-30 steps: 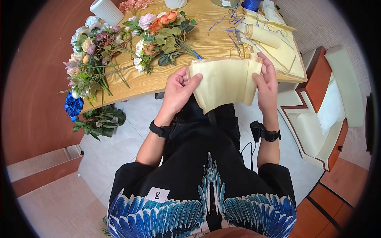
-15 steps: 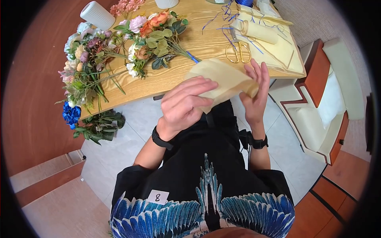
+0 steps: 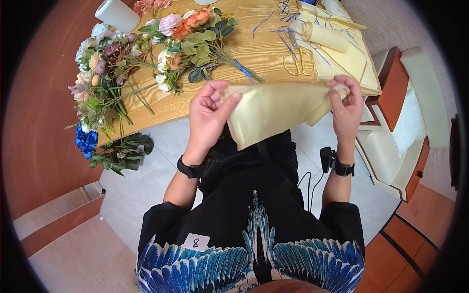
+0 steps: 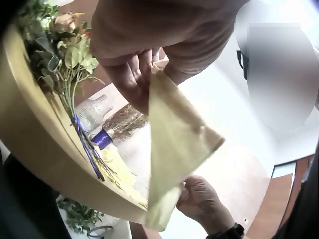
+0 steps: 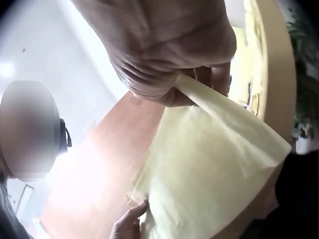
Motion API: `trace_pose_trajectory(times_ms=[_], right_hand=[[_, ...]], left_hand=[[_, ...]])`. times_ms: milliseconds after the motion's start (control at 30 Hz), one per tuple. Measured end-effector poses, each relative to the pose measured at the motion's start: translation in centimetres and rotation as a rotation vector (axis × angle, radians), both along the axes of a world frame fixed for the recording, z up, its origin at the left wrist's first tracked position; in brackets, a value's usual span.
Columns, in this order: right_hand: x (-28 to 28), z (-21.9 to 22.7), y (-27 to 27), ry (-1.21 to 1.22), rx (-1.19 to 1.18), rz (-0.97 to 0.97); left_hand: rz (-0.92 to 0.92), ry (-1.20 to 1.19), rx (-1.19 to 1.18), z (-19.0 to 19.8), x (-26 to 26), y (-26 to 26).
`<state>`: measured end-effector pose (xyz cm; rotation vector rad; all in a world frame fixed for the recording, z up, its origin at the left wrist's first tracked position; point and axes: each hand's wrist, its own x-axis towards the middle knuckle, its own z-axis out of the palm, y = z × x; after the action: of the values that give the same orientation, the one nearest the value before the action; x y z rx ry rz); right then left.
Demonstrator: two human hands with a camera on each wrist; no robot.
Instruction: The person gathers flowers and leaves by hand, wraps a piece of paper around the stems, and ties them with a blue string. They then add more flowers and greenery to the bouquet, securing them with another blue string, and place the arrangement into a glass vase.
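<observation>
A sheet of pale yellow wrapping paper (image 3: pixel 268 110) is stretched between both hands, in front of the table's near edge. My left hand (image 3: pixel 207 115) pinches its left upper corner, thumb on the near face. At the other end my right hand (image 3: pixel 348 107) pinches the right upper corner, where the paper is folded over. In the right wrist view the paper (image 5: pixel 209 164) hangs broad with a folded strip along one side. Just beyond the paper, a bunch of flowers (image 3: pixel 195 36) lies on the table, its stems tied with blue ribbon (image 3: pixel 243 69).
Gold-handled scissors (image 3: pixel 299 61) lie behind the paper, beside a roll of yellow paper (image 3: pixel 325 38) on flat sheets. More loose flowers (image 3: pixel 100 68) spread along the left of the wooden table (image 3: pixel 254 41). A white ribbed vase (image 3: pixel 117 15) lies tipped at the back left.
The left hand swung over the paper half a second ago, hiding part of it, and is back at the left corner. The right hand has moved right and the paper is spread out again.
</observation>
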<state>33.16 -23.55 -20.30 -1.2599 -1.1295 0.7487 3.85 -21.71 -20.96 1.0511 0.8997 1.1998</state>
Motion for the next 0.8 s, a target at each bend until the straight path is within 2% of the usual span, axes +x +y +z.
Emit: trace_pose_trajectory(times_ms=[33, 100, 167, 200, 333, 433, 467, 567, 600, 667, 733, 767, 800], right_hand=[[-0.1, 0.3, 0.6, -0.018, 0.032, 0.023], [-1.0, 0.0, 1.2, -0.089, 0.015, 0.029], [-2.0, -1.4, 1.9, -0.158, 0.05, 0.031], [-2.1, -1.5, 1.7, -0.063, -0.059, 0.085], [-1.6, -2.1, 1.2, 0.071, -0.209, 0.121], [0.5, -2.8, 1.2, 0.08, -0.153, 0.026], [1.0, -2.2, 1.2, 0.113, -0.133, 0.019], [0.9, 0.0, 1.0, 0.176, -0.124, 0.012], [1.0, 0.0, 0.9, 0.189, -0.184, 0.031], [1.2, -0.6, 0.0, 0.209, -0.246, 0.046], [1.9, -2.2, -1.3, 0.08, -0.394, 0.257], [2.3, -2.7, -1.4, 0.082, -0.395, 0.254], [2.8, -3.1, -1.6, 0.064, -0.393, 0.19]], left_hand=[[-0.006, -0.004, -0.001, -0.6, 0.0, 0.2], [0.02, -0.291, -0.186, -0.5, 0.1, 0.6], [0.04, -0.292, -0.161, -0.5, -0.1, 1.1], [0.062, -0.29, -0.146, -0.5, -0.4, 1.1], [0.089, -0.327, -0.145, -0.6, -1.0, 1.2], [0.124, -0.31, -0.143, -1.2, -0.3, 1.1], [0.085, -0.176, -0.101, -2.0, -0.2, 1.0], [0.051, -0.085, -0.042, -2.4, 0.5, 0.2], [0.08, -0.147, -0.109, -2.3, 0.7, -0.1], [0.089, -0.121, -0.09, -3.4, 0.5, -1.1], [0.114, -0.089, -0.094, -4.3, 0.3, -2.1], [0.111, -0.088, -0.096, -4.6, -0.1, -2.2], [-0.01, -0.011, -0.1, -5.0, -0.9, -2.2]])
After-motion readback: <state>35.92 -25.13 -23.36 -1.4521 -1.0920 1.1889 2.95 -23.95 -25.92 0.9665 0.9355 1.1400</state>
